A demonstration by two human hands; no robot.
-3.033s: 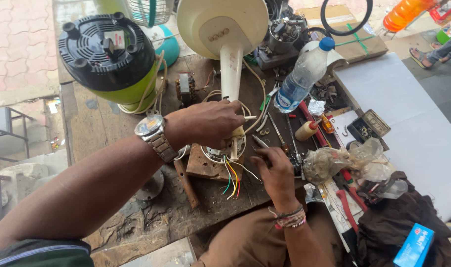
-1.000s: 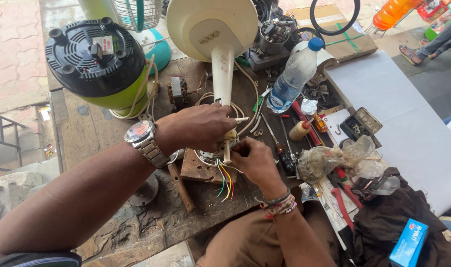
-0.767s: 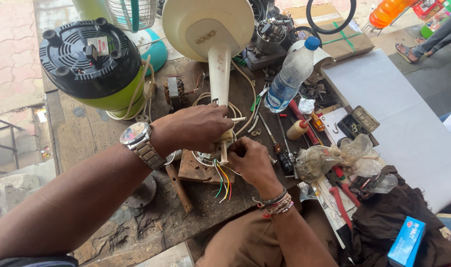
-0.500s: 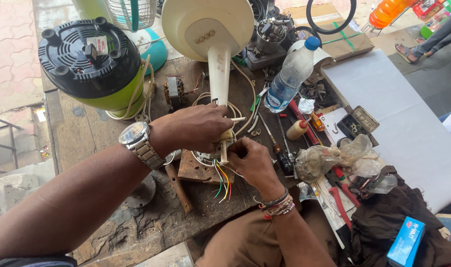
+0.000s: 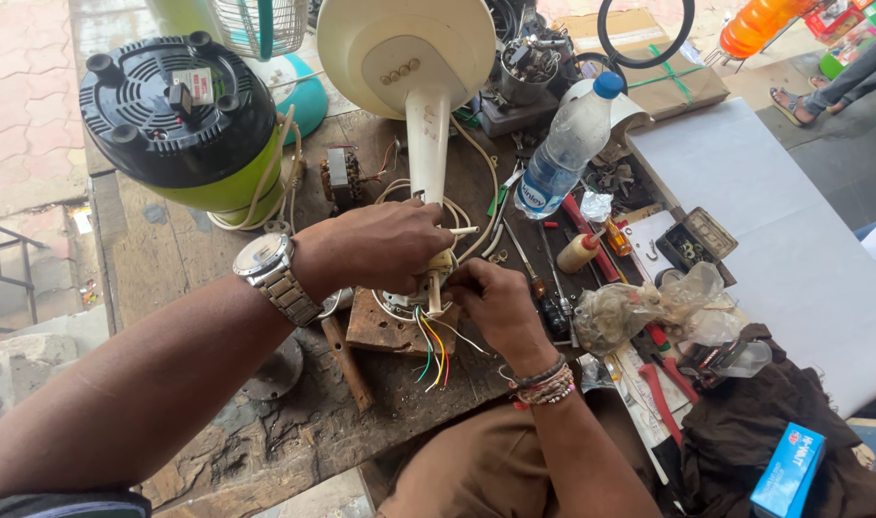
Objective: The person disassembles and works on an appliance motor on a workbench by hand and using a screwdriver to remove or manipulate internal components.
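My left hand (image 5: 376,245), with a metal watch on the wrist, grips the lower end of a cream fan stand (image 5: 426,134) that lies on the wooden workbench (image 5: 217,422). Close beside it, my right hand (image 5: 496,302) pinches something small at the stand's end, where several coloured wires (image 5: 433,350) hang out over a small wooden block (image 5: 385,326). What the right fingers pinch is hidden. The stand's round base (image 5: 404,43) points away from me.
An upturned green and black appliance (image 5: 184,115) stands at the back left. A plastic water bottle (image 5: 568,149), screwdrivers (image 5: 529,264), red pliers (image 5: 659,379), a crumpled plastic bag (image 5: 639,307) and a blue box (image 5: 788,470) crowd the right. A grey board (image 5: 774,221) lies far right.
Three seconds ago my right hand lay flat, lower on the bench. It has come up to the wire end beside my left hand and has stayed there for the last second.
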